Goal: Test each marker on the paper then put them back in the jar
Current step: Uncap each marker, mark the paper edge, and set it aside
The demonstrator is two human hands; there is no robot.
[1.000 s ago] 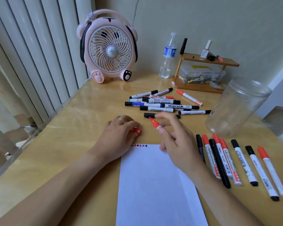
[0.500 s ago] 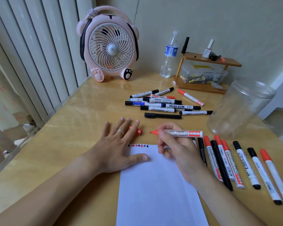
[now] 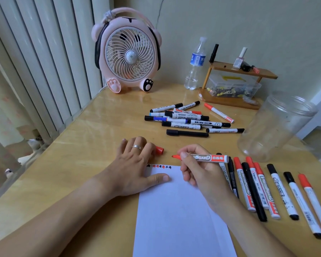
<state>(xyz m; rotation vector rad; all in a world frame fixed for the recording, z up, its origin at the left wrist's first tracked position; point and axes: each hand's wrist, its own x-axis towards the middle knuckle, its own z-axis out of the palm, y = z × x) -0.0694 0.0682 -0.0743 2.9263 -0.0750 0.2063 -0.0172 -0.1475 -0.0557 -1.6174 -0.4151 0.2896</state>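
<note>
1. The uncapped red marker (image 3: 208, 157) is lying level in the right hand (image 3: 200, 173), fingers curled round it, tip hovering just beyond the paper (image 3: 182, 210).
2. The left hand (image 3: 135, 167), fingers flat, is pressing the paper's corner; lifting it risks sheet slip.
3. The red cap (image 3: 159, 150) is sitting loose on the worktop (image 3: 82, 154) beside the fingers; it may roll away.
4. The jar (image 3: 278, 127) is standing empty nearby.

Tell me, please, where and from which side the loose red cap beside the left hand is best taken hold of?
Probably across its round sides, pinched between thumb and fingertip, coming from above and from the right. The red cap lies on its side on the table, and the left hand rests flat close against its left, so only the top and right are free. Which end is open cannot be told.
</note>
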